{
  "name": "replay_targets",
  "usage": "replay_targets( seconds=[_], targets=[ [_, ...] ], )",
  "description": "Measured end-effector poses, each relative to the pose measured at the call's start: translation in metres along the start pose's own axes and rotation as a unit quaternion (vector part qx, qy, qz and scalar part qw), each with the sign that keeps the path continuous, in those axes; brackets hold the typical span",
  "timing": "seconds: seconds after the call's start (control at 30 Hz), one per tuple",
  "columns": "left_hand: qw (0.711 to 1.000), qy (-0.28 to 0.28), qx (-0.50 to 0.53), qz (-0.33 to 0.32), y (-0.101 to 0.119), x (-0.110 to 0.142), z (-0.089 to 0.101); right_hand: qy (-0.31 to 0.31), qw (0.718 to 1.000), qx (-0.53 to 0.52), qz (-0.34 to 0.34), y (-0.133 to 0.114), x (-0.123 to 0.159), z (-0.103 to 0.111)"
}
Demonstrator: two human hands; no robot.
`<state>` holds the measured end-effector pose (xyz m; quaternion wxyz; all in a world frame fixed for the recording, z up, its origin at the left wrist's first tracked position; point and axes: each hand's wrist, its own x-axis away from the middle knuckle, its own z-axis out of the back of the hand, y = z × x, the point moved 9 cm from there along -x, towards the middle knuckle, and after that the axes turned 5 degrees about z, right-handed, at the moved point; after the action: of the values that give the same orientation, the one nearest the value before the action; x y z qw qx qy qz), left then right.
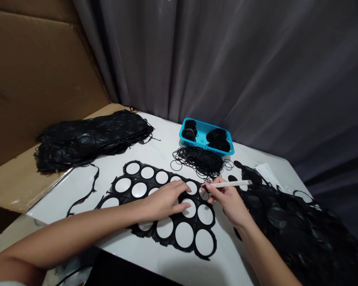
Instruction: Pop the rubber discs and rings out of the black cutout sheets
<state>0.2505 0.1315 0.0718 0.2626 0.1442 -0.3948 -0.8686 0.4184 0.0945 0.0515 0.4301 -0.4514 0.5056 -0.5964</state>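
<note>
At center, the open left hand (164, 200) lies flat, fingers spread, on a black rubber sheet (194, 234) punched with round holes, on a white table (77, 186). The right hand (226, 200) pinches a thin white stick (226, 184) just above the sheet. A turquoise plastic basket (205, 143) sits upper center.

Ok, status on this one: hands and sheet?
Left hand flat on black punched sheet. Right hand pinching white stick by a hole. Loose black rings beyond the sheet.
</note>
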Motion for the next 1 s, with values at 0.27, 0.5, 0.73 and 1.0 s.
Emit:
replay_targets(
  seconds=[0.27,0.5,0.73,1.0],
  targets=[
    [0.993,0.048,0.103,0.044,-0.009,-0.032,0.009,0.003,0.981,0.146,0.125,-0.037,0.024,-0.030],
    [0.990,0.005,0.136,0.035,-0.013,-0.041,0.006,-0.115,0.944,-0.285,-0.119,0.004,0.037,-0.046],
    [0.999,0.003,0.044,0.027,-0.018,-0.022,-0.003,0.002,0.920,-0.381,-0.093,0.018,0.025,-0.026],
    [0.976,-0.002,-0.209,-0.057,-0.015,0.032,-0.034,-0.014,0.998,0.047,0.038,0.030,-0.007,-0.017]
  ],
)
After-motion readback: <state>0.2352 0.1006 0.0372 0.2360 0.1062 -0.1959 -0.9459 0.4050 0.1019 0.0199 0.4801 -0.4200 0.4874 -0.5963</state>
